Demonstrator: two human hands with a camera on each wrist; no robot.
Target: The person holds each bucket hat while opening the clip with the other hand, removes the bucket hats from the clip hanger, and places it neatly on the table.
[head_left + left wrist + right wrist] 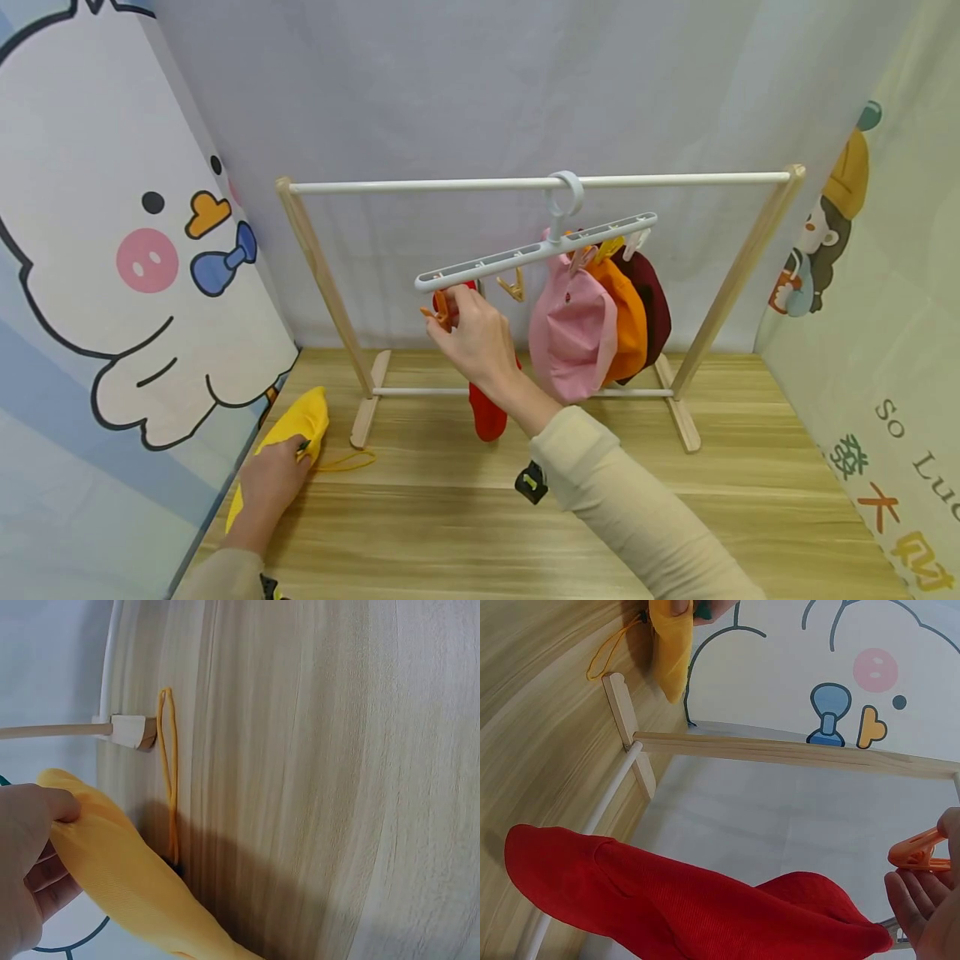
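On the left, my left hand [274,475] pinches the edge of a yellow cloth hat [309,410], thumb on top. An orange cord [171,772] trails from the hat over the tabletop. Up at the left end of a white clip hanger [487,265], my right hand [476,333] pinches an orange clothespin [919,851] between thumb and fingers. A red cap [675,896] hangs just behind that hand, partly hidden by it in the head view. Along the hanger's right half hang a pink hat [572,333], an orange hat [628,312] and a maroon hat [654,300].
The hanger's ring hooks over the white top rail [420,185] of a wooden rack [738,283] on the wood-grain table [780,500]. A yellow clothespin [513,287] dangles unused near the hanger's middle. Printed cloth walls stand on both sides and behind.
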